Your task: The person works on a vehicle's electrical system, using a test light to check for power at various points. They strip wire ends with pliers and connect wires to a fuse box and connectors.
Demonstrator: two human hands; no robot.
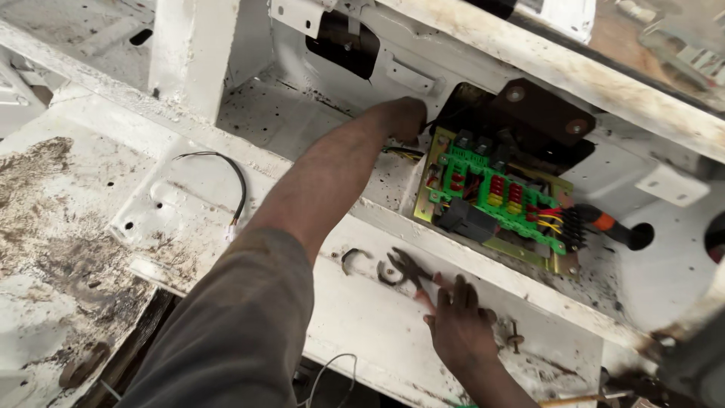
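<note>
White, stained metal body panel (91, 227) with a loose black wire (230, 174) at left. The left hand (404, 119) reaches to the wire bundle (404, 153) beside the green fuse board (495, 198); its fingers are hidden, so its closure cannot be told. Below, the right hand (459, 325) rests on the ledge, fingers loosely spread, touching the pliers (411, 273). An orange-handled tool (604, 223) lies at right of the board.

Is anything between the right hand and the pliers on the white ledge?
Nothing visible: the right hand rests on the white ledge with its fingertips right at the red-handled pliers. The left hand is apart, up beside the green fuse board.
</note>
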